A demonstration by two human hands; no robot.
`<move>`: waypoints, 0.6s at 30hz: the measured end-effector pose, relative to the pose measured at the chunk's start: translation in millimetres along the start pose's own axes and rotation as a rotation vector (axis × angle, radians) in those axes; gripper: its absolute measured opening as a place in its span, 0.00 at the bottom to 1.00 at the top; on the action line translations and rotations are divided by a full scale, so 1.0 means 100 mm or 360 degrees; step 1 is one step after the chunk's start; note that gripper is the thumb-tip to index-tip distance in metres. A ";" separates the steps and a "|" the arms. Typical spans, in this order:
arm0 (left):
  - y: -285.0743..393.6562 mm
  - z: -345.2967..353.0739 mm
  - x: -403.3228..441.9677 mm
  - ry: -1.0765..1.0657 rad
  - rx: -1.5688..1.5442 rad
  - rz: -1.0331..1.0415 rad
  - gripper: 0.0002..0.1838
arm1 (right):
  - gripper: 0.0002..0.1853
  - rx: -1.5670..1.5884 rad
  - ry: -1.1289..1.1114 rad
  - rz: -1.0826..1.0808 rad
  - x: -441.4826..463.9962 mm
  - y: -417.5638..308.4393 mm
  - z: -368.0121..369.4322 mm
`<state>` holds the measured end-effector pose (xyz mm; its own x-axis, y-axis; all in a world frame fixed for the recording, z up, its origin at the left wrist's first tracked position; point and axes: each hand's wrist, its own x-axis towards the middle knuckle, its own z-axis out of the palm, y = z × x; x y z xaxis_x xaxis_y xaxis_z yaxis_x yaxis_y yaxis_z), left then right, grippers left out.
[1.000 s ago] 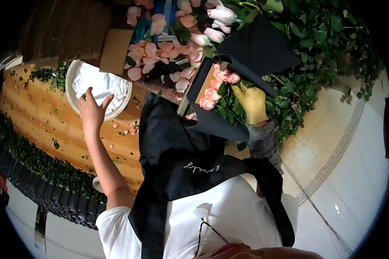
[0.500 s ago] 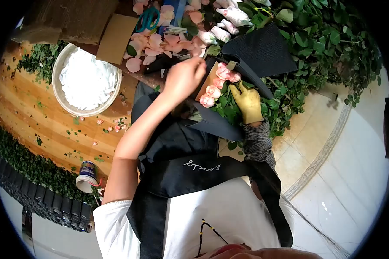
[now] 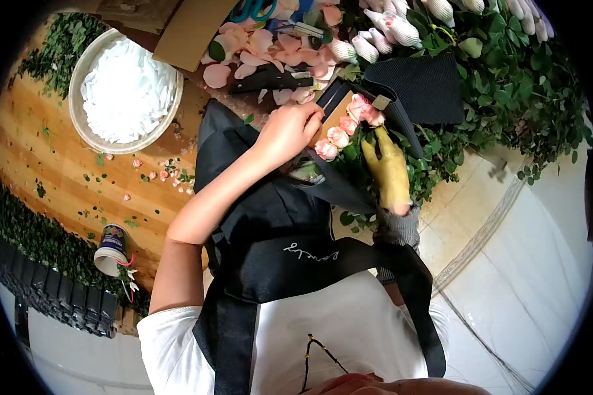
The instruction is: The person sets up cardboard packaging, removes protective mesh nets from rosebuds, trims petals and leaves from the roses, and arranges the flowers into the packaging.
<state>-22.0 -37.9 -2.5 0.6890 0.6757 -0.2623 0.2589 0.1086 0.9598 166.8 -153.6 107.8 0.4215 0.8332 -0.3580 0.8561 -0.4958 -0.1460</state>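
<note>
Pink roses [image 3: 338, 136] lie in a row along a strip of brown cardboard [image 3: 329, 125], inside a dark wrapping sheet [image 3: 402, 108]. My right hand [image 3: 390, 168], in a yellow glove, rests on the leafy stems just below the blooms. Its thumb and fingers lie around the leaves, gripping the bunch. Bare and curled, my left hand [image 3: 290, 133] is at the left edge of the cardboard and dark sheet. Its fingertips are pressed together there; what they pinch is hidden. A black tool [image 3: 273, 79] lies just beyond this hand, among loose pink petals [image 3: 290, 49].
A round tub of white pieces [image 3: 77, 79] stands at left on the wooden floor. Teal-handled scissors [image 3: 260, 10] and net-wrapped buds [image 3: 398, 29] lie at the top. Piled green foliage [image 3: 501, 85] fills the upper right. A cup [image 3: 112, 247] lies at lower left.
My left hand has come down and right to the edge of the cardboard. The gloved right hand has its fingers further forward and keeps by the stems. The whole view has shifted slightly.
</note>
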 end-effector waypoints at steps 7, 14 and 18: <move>0.17 0.01 -0.02 -0.0021 -0.0015 0.0105 0.10 | 0.13 0.0377 0.0228 -0.0046 -0.12 -0.40 -0.05; 0.00 0.05 0.07 -0.0116 -0.0172 -0.0119 0.13 | 0.11 -0.0294 0.0190 -0.0121 -0.04 -0.14 0.21; 0.12 0.00 0.11 -0.0316 0.0072 -0.0127 0.13 | 0.13 -0.0108 0.0242 -0.0382 0.12 -0.04 0.30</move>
<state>-10.8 -29.2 6.0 0.7837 0.5088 -0.3563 0.3452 0.1201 0.9308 159.3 -148.4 76.7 0.2398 0.9544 -0.1777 0.9527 -0.2666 -0.1458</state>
